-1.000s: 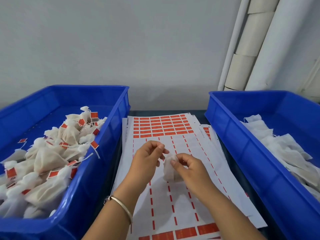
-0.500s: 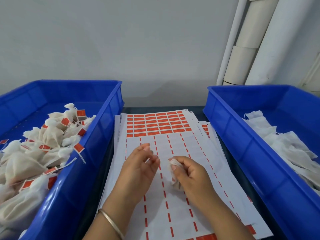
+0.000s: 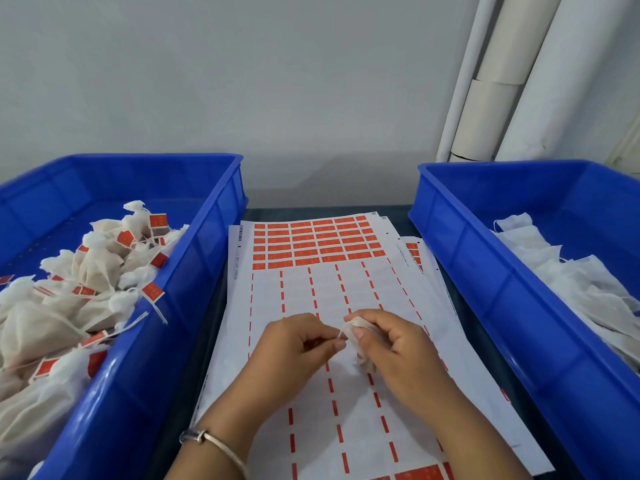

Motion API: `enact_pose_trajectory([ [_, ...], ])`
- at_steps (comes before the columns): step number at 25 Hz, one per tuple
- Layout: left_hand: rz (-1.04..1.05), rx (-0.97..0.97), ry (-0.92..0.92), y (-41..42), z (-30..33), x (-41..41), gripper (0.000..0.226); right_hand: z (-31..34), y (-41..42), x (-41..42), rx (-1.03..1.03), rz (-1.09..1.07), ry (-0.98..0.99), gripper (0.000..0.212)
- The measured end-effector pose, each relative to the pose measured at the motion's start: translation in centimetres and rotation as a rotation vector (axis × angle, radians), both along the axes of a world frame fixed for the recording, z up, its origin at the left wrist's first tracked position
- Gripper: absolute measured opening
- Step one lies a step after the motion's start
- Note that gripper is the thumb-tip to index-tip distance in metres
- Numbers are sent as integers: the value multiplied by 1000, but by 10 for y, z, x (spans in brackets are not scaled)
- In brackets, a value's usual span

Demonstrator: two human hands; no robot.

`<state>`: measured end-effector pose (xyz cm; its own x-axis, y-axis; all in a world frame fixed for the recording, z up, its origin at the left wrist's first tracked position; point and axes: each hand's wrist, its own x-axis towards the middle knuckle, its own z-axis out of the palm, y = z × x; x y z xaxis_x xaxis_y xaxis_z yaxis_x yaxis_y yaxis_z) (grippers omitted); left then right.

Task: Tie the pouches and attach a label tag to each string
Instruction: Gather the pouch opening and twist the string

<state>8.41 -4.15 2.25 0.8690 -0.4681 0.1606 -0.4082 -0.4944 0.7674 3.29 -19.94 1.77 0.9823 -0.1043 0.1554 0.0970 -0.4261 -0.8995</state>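
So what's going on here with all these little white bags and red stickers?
A person is tying small pouches and tagging them. The right hand holds a white pouch while the left hand pinches its string over the label sheet, which still has red labels at its far end. The left bin holds tied pouches with red tags; the right bin holds flat white ones without tags.

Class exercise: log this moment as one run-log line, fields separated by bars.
step: tying pouch | right hand: grips pouch | left hand: pinches its string | label sheet: underneath | tagged pouches: left bin
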Motion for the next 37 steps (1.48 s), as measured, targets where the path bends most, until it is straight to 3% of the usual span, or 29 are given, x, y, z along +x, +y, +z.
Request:
enact_pose_trajectory([
  [3,44,-80,-75,5,0,4,12,1,-1,-1,-19,32,-2,24],
  [5,71,-108,-100,6,1,5,21,0,0,-1,-73,61,3,25],
  [10,197,-142,-156,7,2,2,24,-1,1,1,-123,69,46,14],
  [17,529,-352,-87,7,5,10,20,5,-7,-3,-38,175,395,16],
  [23,571,-289,-24,3,-5,11,8,13,-18,-8,222,322,474,17],
  [26,512,-238,67,4,-8,12,8,5,-21,-1,683,298,318,15],
  [29,235,-63,77,1,-10,6,16,5,-24,4,1020,49,203,19],
  [31,13,71,29,-3,-9,1,23,2,-23,7,799,-141,197,23],
  [33,-121,121,-48,-7,-9,-2,26,-1,-15,7,336,-254,234,11],
  [35,-138,57,-133,-8,-8,-4,29,-3,-10,5,57,-183,235,16],
  [37,-100,-5,-206,-7,-8,-5,31,-8,-8,3,-14,-24,235,21],
])
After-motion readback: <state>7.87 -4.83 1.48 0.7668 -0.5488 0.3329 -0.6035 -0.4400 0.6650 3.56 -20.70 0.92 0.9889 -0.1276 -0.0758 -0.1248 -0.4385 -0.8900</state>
